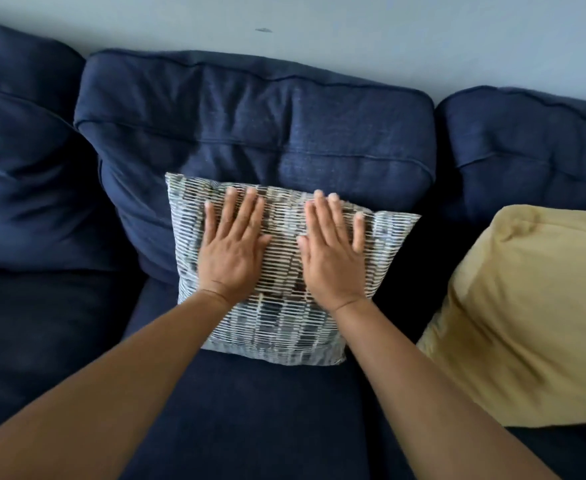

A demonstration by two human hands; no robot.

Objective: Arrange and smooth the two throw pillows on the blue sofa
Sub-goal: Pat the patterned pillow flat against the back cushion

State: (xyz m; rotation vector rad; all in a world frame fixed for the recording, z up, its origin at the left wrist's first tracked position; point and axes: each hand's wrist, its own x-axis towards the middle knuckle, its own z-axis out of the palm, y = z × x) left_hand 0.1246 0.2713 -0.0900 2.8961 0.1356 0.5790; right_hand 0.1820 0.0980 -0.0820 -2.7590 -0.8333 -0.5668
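Left hand (232, 251) and right hand (333, 252), fingers spread flat, press the patterned pillow (277, 327); yellow pillow (527, 317) well apart, right sofa (250, 410) edge

A pale grey-blue wall (354, 36) runs behind everything, filling the top of the view. It is plain and evenly painted, meeting the furniture below along a line that slopes down toward the right. A small dark mark (263, 30), a short smudge or scuff, sits on the wall left of centre, near the upper edge.
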